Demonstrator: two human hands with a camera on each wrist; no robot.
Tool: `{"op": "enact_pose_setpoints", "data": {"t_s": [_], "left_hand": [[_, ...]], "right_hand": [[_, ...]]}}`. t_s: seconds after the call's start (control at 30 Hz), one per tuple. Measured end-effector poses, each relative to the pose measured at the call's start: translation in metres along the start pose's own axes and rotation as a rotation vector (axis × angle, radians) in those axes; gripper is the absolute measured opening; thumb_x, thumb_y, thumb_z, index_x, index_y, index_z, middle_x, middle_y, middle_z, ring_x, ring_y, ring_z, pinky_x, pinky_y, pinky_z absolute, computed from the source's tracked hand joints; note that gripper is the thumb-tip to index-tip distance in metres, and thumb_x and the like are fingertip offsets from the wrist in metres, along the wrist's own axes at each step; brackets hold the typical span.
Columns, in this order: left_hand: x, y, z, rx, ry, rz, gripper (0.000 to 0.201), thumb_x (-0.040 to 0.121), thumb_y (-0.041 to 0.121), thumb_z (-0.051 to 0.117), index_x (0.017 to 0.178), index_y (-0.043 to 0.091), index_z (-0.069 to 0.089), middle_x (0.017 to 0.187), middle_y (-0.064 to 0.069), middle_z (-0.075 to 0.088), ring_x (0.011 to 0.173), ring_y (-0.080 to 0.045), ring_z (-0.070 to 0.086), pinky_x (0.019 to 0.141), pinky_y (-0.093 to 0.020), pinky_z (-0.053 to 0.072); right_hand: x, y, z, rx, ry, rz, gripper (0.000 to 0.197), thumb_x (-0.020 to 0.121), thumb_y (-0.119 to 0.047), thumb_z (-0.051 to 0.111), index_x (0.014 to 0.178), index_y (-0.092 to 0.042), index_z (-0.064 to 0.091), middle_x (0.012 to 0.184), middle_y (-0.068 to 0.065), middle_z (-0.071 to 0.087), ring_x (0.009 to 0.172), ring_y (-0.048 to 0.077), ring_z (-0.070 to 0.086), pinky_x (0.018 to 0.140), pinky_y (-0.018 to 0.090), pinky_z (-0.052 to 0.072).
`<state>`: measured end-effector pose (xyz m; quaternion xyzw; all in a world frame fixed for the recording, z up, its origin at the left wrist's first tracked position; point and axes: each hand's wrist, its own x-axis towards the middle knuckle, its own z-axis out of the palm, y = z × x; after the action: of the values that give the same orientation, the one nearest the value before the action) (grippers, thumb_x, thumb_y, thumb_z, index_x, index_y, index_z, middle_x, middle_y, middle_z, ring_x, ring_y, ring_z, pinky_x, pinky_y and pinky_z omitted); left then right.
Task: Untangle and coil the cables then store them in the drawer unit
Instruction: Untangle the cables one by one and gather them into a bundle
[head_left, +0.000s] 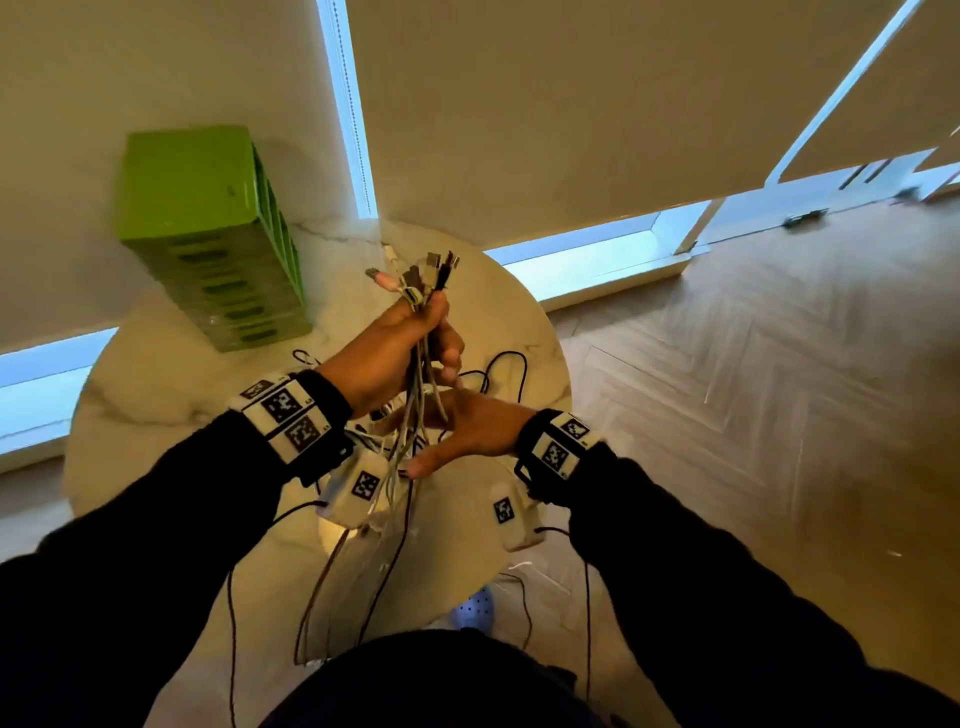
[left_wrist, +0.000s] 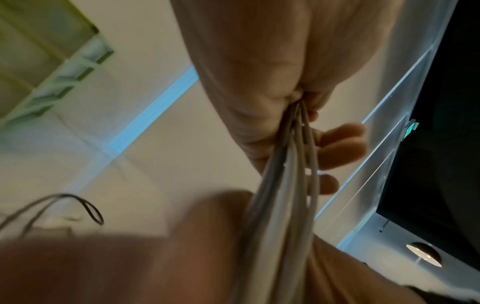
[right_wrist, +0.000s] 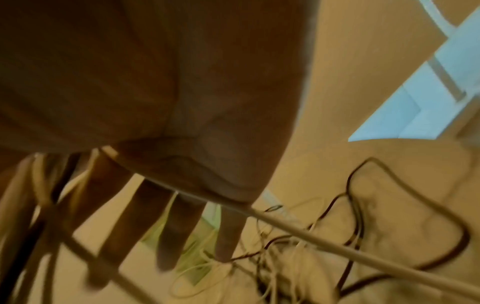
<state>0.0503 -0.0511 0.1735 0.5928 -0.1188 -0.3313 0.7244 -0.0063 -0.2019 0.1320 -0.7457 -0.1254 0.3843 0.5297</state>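
Head view, frame center: left hand (head_left: 387, 353) is gripping the cables (head_left: 415, 364) by the plugs; right hand (head_left: 467, 431), fingers spread, is combing strands. Keep top grip firm, rake slowly.

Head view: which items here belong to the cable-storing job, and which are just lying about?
Job:
- cables, bunched in the left hand
- right hand, fingers straight among the hanging strands
- loose black cable on the table
- green drawer unit

Lying about:
- blinds
- wood floor

head: high, looking down | wrists: close, along palms | shared: cables (head_left: 423, 364)
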Motion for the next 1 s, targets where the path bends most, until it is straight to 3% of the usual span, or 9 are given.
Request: {"op": "enact_pose_setpoints", "data": {"t_s": [0.07,0.13,0.2,0.27,0.53,0.63,0.73,0.83,1.0], "left_hand": [[-0.014,0.013,-0.012,-0.021,-0.003,-0.006,0.031,0.108,0.037,0.038,0.085,0.016,0.039,0.064,-0.003,0.050,0.058,-0.024,0.055,0.080,-0.051,0.051],[-0.030,0.023,-0.024,-0.052,0.023,-0.009,0.029,0.107,0.034,0.037,0.084,0.017,0.037,0.058,-0.001,0.041,0.052,-0.021,0.049,0.072,-0.047,0.057],[-0.045,0.028,-0.037,-0.139,0.046,0.002,0.027,0.106,0.032,0.037,0.082,0.018,0.037,0.057,0.002,0.032,0.050,-0.016,0.041,0.063,-0.035,0.058],[-0.054,0.027,-0.047,-0.227,0.055,0.026,0.026,0.106,0.031,0.038,0.082,0.020,0.039,0.060,0.004,0.028,0.052,-0.013,0.035,0.066,-0.036,0.058],[-0.056,0.047,-0.061,-0.443,0.231,0.247,0.024,0.107,0.041,0.036,0.089,0.028,0.047,0.068,0.007,0.032,0.060,-0.011,0.034,0.070,-0.033,0.041],[-0.057,0.054,-0.078,-0.528,0.324,0.351,0.031,0.106,0.046,0.035,0.085,0.030,0.053,0.070,0.007,0.034,0.063,-0.011,0.035,0.068,-0.031,0.036],[-0.057,0.062,-0.096,-0.621,0.496,0.449,0.031,0.106,0.047,0.037,0.086,0.028,0.050,0.070,0.006,0.033,0.061,-0.011,0.034,0.067,-0.032,0.033],[-0.051,0.064,-0.104,-0.648,0.627,0.482,0.035,0.105,0.051,0.037,0.082,0.025,0.040,0.069,0.007,0.033,0.059,-0.010,0.032,0.068,-0.032,0.031],[-0.024,0.066,-0.099,-0.677,0.873,0.487,0.039,0.103,0.049,0.046,0.072,0.025,0.039,0.064,0.010,0.036,0.056,-0.008,0.030,0.063,-0.029,0.028]], "right_hand": [[0.012,-0.007,0.014,0.106,-0.103,-0.076,0.017,0.095,-0.014,0.067,0.108,-0.004,0.069,0.125,0.013,0.068,0.123,0.016,0.061,0.108,0.029,0.043],[0.018,-0.008,0.022,0.233,-0.179,-0.084,0.019,0.094,-0.019,0.063,0.084,-0.005,0.070,0.096,0.026,0.069,0.111,0.032,0.066,0.110,0.047,0.042],[0.020,-0.007,0.019,0.320,-0.240,-0.025,0.020,0.090,-0.018,0.062,0.072,-0.010,0.060,0.066,0.018,0.059,0.085,0.033,0.069,0.101,0.056,0.044],[0.020,-0.006,0.010,0.243,-0.260,0.064,0.025,0.094,-0.013,0.059,0.070,-0.015,0.061,0.056,0.006,0.054,0.069,0.027,0.066,0.089,0.051,0.050],[0.022,0.030,-0.010,-0.181,-0.204,0.373,0.035,0.096,-0.021,0.062,0.065,-0.009,0.054,0.057,0.006,0.060,0.084,0.031,0.073,0.096,0.040,0.051],[0.015,0.055,-0.027,-0.291,0.135,0.424,0.041,0.097,-0.037,0.061,0.067,-0.011,0.054,0.055,0.003,0.060,0.062,0.024,0.066,0.073,0.033,0.052],[-0.002,0.081,-0.051,-0.713,0.496,0.439,0.035,0.099,-0.050,0.049,0.080,-0.022,0.056,0.075,0.008,0.065,0.072,0.029,0.063,0.069,0.034,0.048],[-0.018,0.094,-0.063,-0.953,0.701,0.370,0.021,0.099,-0.040,0.048,0.089,-0.023,0.055,0.083,0.013,0.065,0.077,0.036,0.065,0.070,0.039,0.053],[-0.008,0.097,-0.015,-1.070,0.328,0.258,0.027,0.104,-0.042,0.038,0.106,-0.021,0.055,0.090,0.004,0.065,0.079,0.026,0.065,0.076,0.043,0.057]]}}
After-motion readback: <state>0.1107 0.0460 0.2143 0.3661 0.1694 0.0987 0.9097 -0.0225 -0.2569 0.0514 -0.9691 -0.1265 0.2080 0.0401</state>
